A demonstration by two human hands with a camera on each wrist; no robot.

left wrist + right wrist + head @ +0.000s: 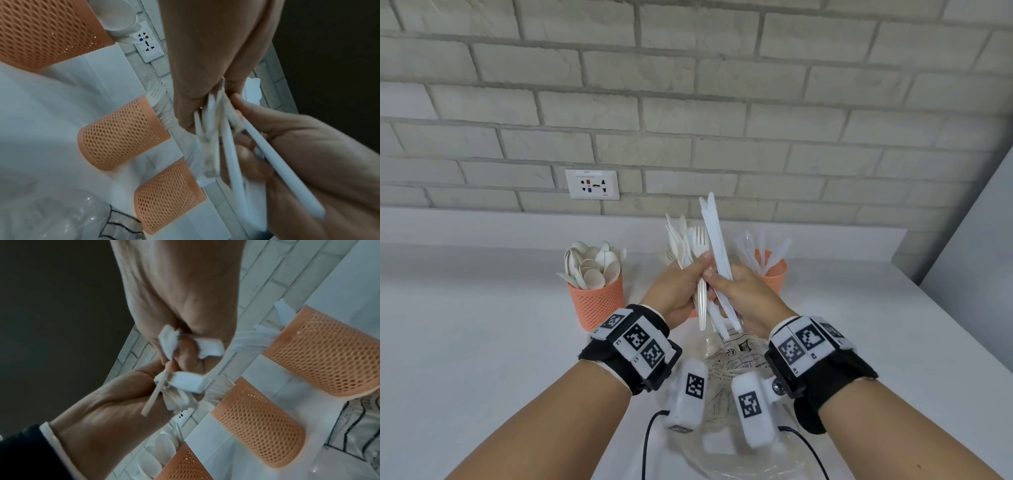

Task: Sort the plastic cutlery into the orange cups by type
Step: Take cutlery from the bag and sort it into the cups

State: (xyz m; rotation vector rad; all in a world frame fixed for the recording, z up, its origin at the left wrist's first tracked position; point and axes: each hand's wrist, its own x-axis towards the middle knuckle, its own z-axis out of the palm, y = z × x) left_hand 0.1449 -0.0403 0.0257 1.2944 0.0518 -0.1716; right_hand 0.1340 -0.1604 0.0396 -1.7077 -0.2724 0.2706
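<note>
Both hands are raised over the white table in front of the orange mesh cups. My left hand point(690, 274) grips a bunch of cream forks point(700, 240), tines up. Right beside it, my right hand point(726, 284) grips several white knives point(714, 226), which stand upright and touch the forks. The left cup point(596, 301) is full of spoons. The right cup point(774, 274) holds knives. The middle cup point(123, 134) holds forks and is hidden behind my hands in the head view. In the right wrist view the handle ends point(191, 382) stick out below both fists.
A clear plastic bag point(739, 363) with black print lies on the table under my wrists. A wall outlet point(592, 185) sits on the brick wall behind the cups. Cables run from the wrist cameras toward me. A grey wall closes off the table's right side.
</note>
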